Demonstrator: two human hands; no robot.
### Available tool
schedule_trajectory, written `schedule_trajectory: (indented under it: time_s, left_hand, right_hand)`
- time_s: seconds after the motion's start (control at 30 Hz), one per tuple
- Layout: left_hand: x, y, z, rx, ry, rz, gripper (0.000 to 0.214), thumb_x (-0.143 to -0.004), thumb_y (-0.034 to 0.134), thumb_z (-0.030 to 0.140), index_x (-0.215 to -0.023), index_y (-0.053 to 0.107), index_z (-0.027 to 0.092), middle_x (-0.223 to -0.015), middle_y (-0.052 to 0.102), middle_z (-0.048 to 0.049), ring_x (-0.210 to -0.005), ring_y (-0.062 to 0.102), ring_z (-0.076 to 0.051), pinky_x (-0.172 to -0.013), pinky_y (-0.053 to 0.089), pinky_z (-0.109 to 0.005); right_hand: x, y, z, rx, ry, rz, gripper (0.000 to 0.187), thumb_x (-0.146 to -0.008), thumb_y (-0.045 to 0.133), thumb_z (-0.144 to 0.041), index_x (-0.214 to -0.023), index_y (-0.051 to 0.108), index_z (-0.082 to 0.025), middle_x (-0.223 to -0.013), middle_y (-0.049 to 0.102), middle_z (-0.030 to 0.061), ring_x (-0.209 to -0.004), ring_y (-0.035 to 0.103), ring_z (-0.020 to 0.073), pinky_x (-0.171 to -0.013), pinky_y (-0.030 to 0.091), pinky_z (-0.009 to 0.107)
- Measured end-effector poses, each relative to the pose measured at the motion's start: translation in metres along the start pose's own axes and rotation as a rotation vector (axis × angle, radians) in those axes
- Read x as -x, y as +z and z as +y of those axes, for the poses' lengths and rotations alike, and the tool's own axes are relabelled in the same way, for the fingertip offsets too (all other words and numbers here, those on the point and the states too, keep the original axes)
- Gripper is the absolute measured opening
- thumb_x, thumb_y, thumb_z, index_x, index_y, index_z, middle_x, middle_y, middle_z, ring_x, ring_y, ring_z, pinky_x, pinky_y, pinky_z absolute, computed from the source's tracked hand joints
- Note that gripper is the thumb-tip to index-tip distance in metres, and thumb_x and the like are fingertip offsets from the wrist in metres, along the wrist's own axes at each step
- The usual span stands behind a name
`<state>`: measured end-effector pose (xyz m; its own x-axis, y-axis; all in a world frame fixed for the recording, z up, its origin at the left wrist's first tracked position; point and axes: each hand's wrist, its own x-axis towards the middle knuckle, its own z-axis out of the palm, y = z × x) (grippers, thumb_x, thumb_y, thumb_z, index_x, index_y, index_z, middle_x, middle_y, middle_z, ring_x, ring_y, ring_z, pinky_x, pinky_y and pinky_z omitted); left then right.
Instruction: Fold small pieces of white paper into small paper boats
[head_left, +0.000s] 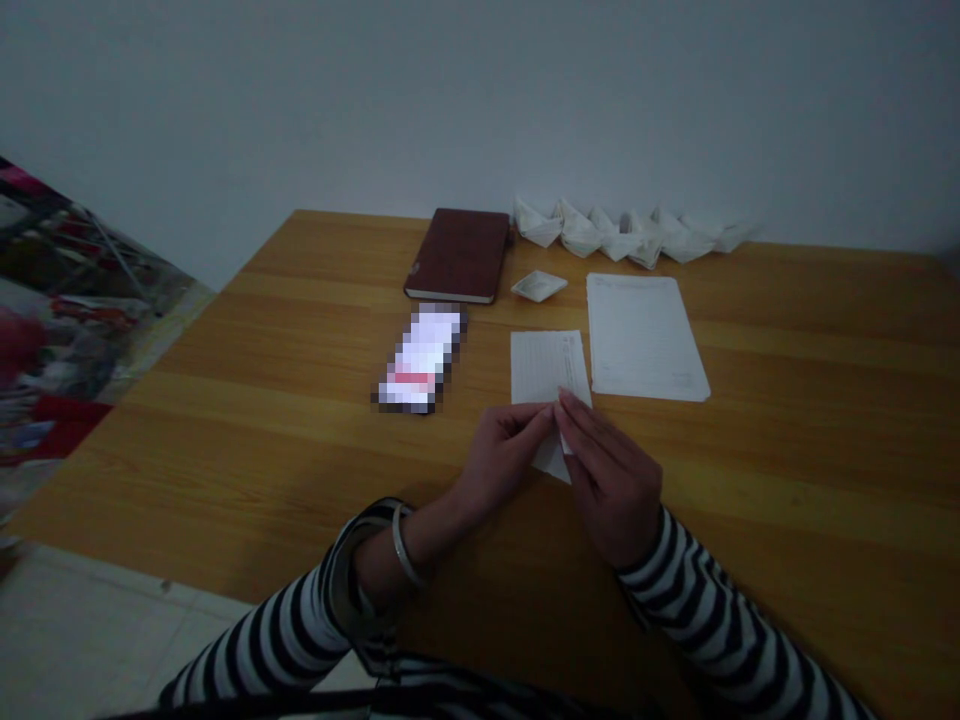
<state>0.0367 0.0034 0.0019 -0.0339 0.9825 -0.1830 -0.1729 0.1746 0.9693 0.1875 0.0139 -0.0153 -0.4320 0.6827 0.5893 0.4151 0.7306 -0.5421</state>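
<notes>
The left hand (504,455) and right hand (616,485) met, nearly closed, pinching the lined sheet (546,362) between them. Its far part spread just beyond them, left of the larger white paper (646,335).

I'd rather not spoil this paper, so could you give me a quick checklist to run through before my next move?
1. Both hands at the paper: ok, left hand and right hand meet there, fingertips together.
2. Edges aligned under the fingertips: cannot tell, the fingers hide them.
3. Paper separate from the lined sheet beyond the fingers: cannot tell, the hands cover the place between.
4. Phone away from the left hand: ok, there is a gap.
5. White pages away from the right hand: ok, they lie beyond it.
6. Row of paper boats away from the hands: ok, it stands near the wall.
</notes>
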Motion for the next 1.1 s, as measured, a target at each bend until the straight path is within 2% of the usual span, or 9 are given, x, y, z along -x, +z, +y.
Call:
schedule_trajectory:
  time_s: [0.1,0.23,0.4,0.6,0.73,0.83,0.93,1.1]
  left_hand:
    - [0.001,0.001,0.0,-0.022,0.047,0.055,0.027,-0.089,0.061,0.038,-0.093,0.078,0.018,-0.084,0.075,-0.0029,-0.083,0.066,-0.018,-0.075,0.051,-0.028]
    - [0.0,0.001,-0.001,-0.031,0.085,0.092,0.026,-0.089,0.061,0.035,-0.102,0.077,0.019,-0.093,0.077,-0.0044,-0.089,0.068,-0.019,-0.08,0.053,-0.029]
    - [0.001,0.001,0.0,0.011,0.066,0.091,0.024,-0.088,0.064,0.032,-0.104,0.077,0.019,-0.106,0.076,-0.0059,-0.1,0.068,-0.022,-0.091,0.052,-0.035]
    - [0.002,0.003,-0.002,0.058,0.034,0.104,0.023,-0.087,0.065,0.031,-0.102,0.077,0.02,-0.101,0.078,-0.0061,-0.102,0.068,-0.022,-0.096,0.051,-0.038]
    - [0.001,0.003,-0.003,0.098,0.027,0.152,0.025,-0.087,0.066,0.034,-0.103,0.077,0.019,-0.103,0.077,-0.0078,-0.096,0.07,-0.022,-0.088,0.055,-0.036]
    - [-0.001,0.003,-0.002,0.188,0.031,0.178,0.028,-0.089,0.064,0.036,-0.106,0.076,0.019,-0.105,0.077,-0.0091,-0.091,0.072,-0.022,-0.085,0.057,-0.035]
    - [0.0,0.003,-0.003,0.203,0.048,0.212,0.027,-0.088,0.066,0.035,-0.106,0.075,0.018,-0.107,0.076,-0.0089,-0.095,0.071,-0.021,-0.089,0.056,-0.035]
    - [0.004,0.007,-0.006,0.148,0.046,0.263,0.025,-0.086,0.068,0.033,-0.105,0.075,0.019,-0.111,0.075,-0.0081,-0.104,0.069,-0.021,-0.093,0.054,-0.033]
  right_hand:
    - [-0.001,0.002,-0.005,0.012,0.027,0.028,0.06,-0.091,0.051,-0.004,-0.146,0.041,-0.026,-0.143,0.053,0.0072,-0.132,0.052,0.0216,-0.107,0.049,0.047]
    - [-0.002,0.003,-0.007,0.001,0.093,0.065,0.057,-0.09,0.052,-0.004,-0.143,0.046,-0.024,-0.142,0.055,0.0079,-0.132,0.052,0.0217,-0.108,0.048,0.046]
    - [0.0,-0.002,-0.002,0.044,-0.015,0.02,0.061,-0.091,0.047,-0.002,-0.146,0.041,-0.027,-0.142,0.054,0.0052,-0.134,0.05,0.0221,-0.11,0.045,0.049]
    - [0.0,-0.001,-0.004,0.128,-0.077,-0.027,0.065,-0.092,0.045,-0.001,-0.149,0.033,-0.029,-0.142,0.054,0.0039,-0.135,0.048,0.0217,-0.111,0.043,0.049]
    - [-0.002,0.005,-0.009,0.062,0.033,0.071,0.065,-0.092,0.051,-0.005,-0.15,0.033,-0.027,-0.145,0.052,0.0064,-0.132,0.052,0.0232,-0.108,0.048,0.048]
    - [-0.002,0.007,-0.009,0.002,0.135,0.119,0.062,-0.091,0.054,-0.007,-0.148,0.038,-0.024,-0.144,0.052,0.0084,-0.131,0.053,0.0242,-0.107,0.049,0.049]
    - [-0.002,0.008,-0.009,-0.04,0.115,0.1,0.059,-0.091,0.052,-0.005,-0.145,0.042,-0.027,-0.142,0.055,0.0057,-0.132,0.052,0.0234,-0.108,0.048,0.049]
    - [-0.002,0.008,-0.015,-0.053,0.069,0.033,0.062,-0.093,0.044,-0.001,-0.147,0.037,-0.029,-0.143,0.054,0.0047,-0.135,0.047,0.0226,-0.11,0.045,0.049]
